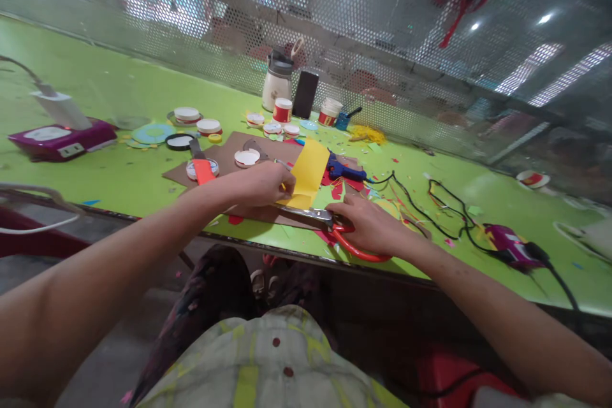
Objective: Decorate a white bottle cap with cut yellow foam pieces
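My left hand pinches the left edge of a yellow sheet of paper, which stands tilted up over a brown cardboard sheet. In my right hand are red-handled scissors, with fingers wrapped round the handle. Their blades point left and lie along the paper's lower edge; whether they are cutting into it I cannot tell. Just beyond my right hand rests a blue glue gun with a black cord. An orange-handled knife lies over a round white lid left of my left hand.
Paper scraps litter the green table. Farther back stand a white jug, a black phone and red-and-white tubs. A purple power strip sits left, another purple block right, with cords. Perforated metal mesh rises behind.
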Motion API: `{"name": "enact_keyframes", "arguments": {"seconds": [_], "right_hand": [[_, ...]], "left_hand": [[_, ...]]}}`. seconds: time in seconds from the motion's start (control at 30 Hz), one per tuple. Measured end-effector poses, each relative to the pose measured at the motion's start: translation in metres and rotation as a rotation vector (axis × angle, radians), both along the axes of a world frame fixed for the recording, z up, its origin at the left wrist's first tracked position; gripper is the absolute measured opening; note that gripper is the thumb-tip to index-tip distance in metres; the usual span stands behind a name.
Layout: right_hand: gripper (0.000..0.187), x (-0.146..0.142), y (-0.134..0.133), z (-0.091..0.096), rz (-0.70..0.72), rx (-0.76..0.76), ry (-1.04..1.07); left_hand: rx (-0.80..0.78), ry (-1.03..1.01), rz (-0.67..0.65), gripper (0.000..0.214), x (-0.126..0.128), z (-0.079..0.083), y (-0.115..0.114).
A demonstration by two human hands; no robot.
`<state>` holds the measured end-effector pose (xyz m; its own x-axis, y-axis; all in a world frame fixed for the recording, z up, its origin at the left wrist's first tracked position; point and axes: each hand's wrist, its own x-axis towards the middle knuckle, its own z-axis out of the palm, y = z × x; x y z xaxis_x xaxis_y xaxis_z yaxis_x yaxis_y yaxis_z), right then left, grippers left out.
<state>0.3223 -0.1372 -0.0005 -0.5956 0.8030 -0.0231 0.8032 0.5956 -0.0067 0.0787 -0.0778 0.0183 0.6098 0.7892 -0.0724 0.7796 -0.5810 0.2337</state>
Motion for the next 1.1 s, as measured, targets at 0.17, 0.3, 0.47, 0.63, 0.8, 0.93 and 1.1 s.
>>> {"name": "enact_keyframes", "arguments": {"seconds": [0.17,0.3,0.47,0.63,0.8,0.93,1.1], "right_hand": [[0.027,0.0,-0.0003,-0.0001,-0.001,0.023,-0.04],[0.027,-0.0005,-0.0028,0.0,-0.013,0.024,-0.083],[0.03,-0.0016,-0.0048,-0.0005,-0.023,0.065,-0.091],[0.028,-0.0063,-0.0045,-0.0038,-0.028,0.052,-0.058],[0.027,-0.0094,-0.004,-0.0041,-0.028,0.045,-0.068],[0.028,-0.0088,-0.0038,-0.0036,-0.013,0.032,-0.109],[0.029,-0.0077,-0.0062,-0.0035,0.0,0.058,-0.111]], "left_hand": [[-0.001,-0.01,0.003,0.021,0.0002,-0.0009,0.0009],[-0.01,-0.015,0.001,0.021,0.0006,-0.0012,0.0023],[-0.012,-0.01,0.006,0.02,0.0012,0.0003,0.003],[-0.027,-0.009,0.003,0.021,0.001,0.0017,0.0015],[-0.039,-0.004,0.017,0.02,0.0017,0.003,-0.0002],[-0.046,-0.024,0.023,0.019,0.0024,0.0034,0.0005],[-0.009,-0.097,0.083,0.02,-0.0008,-0.0015,0.0042]]}}
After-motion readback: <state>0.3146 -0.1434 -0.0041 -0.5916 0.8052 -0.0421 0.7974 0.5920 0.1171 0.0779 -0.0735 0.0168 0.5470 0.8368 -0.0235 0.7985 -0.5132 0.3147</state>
